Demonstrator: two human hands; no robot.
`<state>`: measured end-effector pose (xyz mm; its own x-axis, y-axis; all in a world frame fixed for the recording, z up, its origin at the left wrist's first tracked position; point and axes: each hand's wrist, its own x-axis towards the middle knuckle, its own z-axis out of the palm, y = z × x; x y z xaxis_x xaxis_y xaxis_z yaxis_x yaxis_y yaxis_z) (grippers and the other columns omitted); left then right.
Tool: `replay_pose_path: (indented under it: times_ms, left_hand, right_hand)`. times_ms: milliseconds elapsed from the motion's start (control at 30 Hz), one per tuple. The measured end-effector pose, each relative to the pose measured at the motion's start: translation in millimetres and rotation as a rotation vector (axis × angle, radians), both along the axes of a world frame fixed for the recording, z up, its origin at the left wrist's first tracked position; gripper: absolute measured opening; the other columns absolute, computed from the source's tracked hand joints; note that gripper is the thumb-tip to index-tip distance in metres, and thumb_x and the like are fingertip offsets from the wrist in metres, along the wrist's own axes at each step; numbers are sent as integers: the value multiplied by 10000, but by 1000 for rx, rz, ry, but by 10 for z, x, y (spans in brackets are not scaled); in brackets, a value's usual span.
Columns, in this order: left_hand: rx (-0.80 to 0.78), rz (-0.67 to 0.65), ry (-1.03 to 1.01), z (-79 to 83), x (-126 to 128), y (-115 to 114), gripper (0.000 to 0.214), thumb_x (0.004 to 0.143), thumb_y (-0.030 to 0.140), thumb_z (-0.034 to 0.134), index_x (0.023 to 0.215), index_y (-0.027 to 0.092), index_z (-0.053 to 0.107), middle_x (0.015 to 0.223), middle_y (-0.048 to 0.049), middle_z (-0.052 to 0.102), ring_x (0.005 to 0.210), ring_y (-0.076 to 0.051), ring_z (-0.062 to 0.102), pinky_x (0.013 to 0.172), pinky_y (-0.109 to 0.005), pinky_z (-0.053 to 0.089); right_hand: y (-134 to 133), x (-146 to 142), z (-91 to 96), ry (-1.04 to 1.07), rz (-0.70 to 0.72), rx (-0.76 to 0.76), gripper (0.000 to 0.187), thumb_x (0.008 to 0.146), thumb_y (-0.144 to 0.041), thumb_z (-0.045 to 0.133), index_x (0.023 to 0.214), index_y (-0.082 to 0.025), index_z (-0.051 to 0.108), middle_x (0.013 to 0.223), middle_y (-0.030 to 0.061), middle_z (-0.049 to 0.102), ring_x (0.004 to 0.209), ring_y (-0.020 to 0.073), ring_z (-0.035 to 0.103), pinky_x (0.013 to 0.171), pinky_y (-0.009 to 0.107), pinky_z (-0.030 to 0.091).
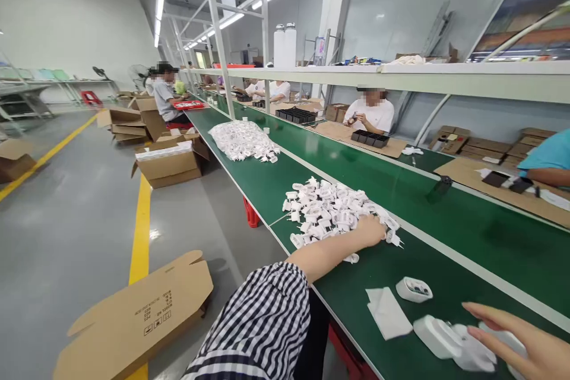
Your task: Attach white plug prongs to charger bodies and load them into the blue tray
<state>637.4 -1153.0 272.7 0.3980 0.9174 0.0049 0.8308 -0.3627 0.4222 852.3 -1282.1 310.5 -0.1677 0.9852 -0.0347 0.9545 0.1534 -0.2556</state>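
Observation:
My left hand [370,230] reaches into the right side of a pile of small white plastic plug parts with metal pins [327,208]. Its fingers point away from me and are hidden, so I cannot see whether they grip a part. At the lower right, my right hand [521,338] has its fingers stretched out and apart over larger white plastic housings [439,335]. Part of another white piece shows behind those fingers. An oval white housing [414,289] with its inside showing lies just beyond, and a folded white paper [388,313] is beside it.
A clear bag of white plug parts [244,139] lies farther along the green bench [356,303]. Across it, a co-worker [369,113] sits behind a black divided tray [370,138]. Cardboard boxes [171,163] stand on the floor at left. A shelf [445,80] runs above.

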Motion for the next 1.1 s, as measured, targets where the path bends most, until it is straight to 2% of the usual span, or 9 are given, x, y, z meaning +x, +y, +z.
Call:
replay_pose_path:
  times_ms: [133, 300, 467, 567, 700, 833, 967, 1033, 1100]
  left_hand:
    - [-1, 68, -214, -5, -4, -27, 113, 695, 114, 462, 741, 94, 564, 847, -116, 574, 888, -224, 497, 751, -317, 364]
    - [-94, 68, -555, 68, 126, -110, 238, 806, 257, 288, 908, 135, 465, 865, -53, 566, 683, -113, 579, 558, -194, 418]
    - [-576, -27, -1270, 183, 258, -454, 138, 723, 269, 467, 784, 146, 454, 735, -6, 572, 599, -92, 588, 477, -141, 402]
    - [-756, -88, -1416, 203, 303, -598, 166, 662, 263, 546, 746, 144, 467, 671, 5, 577, 571, -91, 584, 476, -140, 404]
    - [-801, -76, -1301, 169, 321, -613, 133, 676, 203, 520, 784, 127, 508, 659, -9, 583, 563, -87, 575, 491, -151, 407]
    - [-574, 31, -955, 60, 242, -543, 223, 721, 183, 429, 923, 125, 502, 854, -50, 584, 611, -85, 562, 549, -188, 415]
    - [-391, -119, -511, -73, 160, -597, 437, 571, 298, 597, 970, 144, 508, 998, -62, 540, 738, -144, 543, 648, -232, 413]
    - [-327, -165, -405, -122, 169, -667, 556, 488, 327, 648, 993, 151, 497, 1016, -61, 526, 754, -162, 535, 649, -240, 411]
    - [-258, -154, -384, -155, 204, -727, 515, 518, 330, 627, 987, 160, 499, 969, -42, 546, 731, -152, 535, 631, -233, 410]
  right_hand:
    - [-110, -294, 366, 136, -106, -238, 373, 610, -465, 411, 871, -249, 569, 922, 46, 609, 840, 220, 550, 708, 302, 444]
    - [27, -392, 365, 384, -249, -161, 310, 655, -345, 444, 904, -184, 534, 922, 64, 586, 775, 189, 554, 669, 277, 428]
    - [211, -498, 328, 871, -427, -153, 251, 715, -295, 416, 903, -155, 506, 900, 77, 549, 583, 99, 530, 500, 212, 415]
    - [285, -550, 293, 1150, -346, -244, 225, 683, -306, 478, 848, -161, 524, 776, 34, 538, 519, 67, 490, 454, 186, 391]
    - [348, -522, 179, 1169, -185, -213, 215, 605, -273, 561, 793, -168, 556, 577, -27, 497, 465, 61, 441, 416, 174, 359]
    - [375, -447, 77, 762, -201, -88, 156, 594, -191, 562, 748, -164, 571, 630, -3, 541, 534, 97, 489, 498, 217, 405]
    - [365, -420, -32, 290, -79, -1, 153, 611, -112, 528, 740, -172, 584, 794, 26, 544, 662, 117, 521, 604, 225, 413]
    - [361, -437, -98, 188, -26, -21, 166, 622, -95, 508, 749, -167, 588, 809, 34, 532, 660, 114, 522, 601, 215, 410]
    - [364, -466, -156, 153, 7, -45, 184, 623, -78, 497, 759, -160, 591, 804, 37, 527, 656, 112, 523, 597, 209, 405]
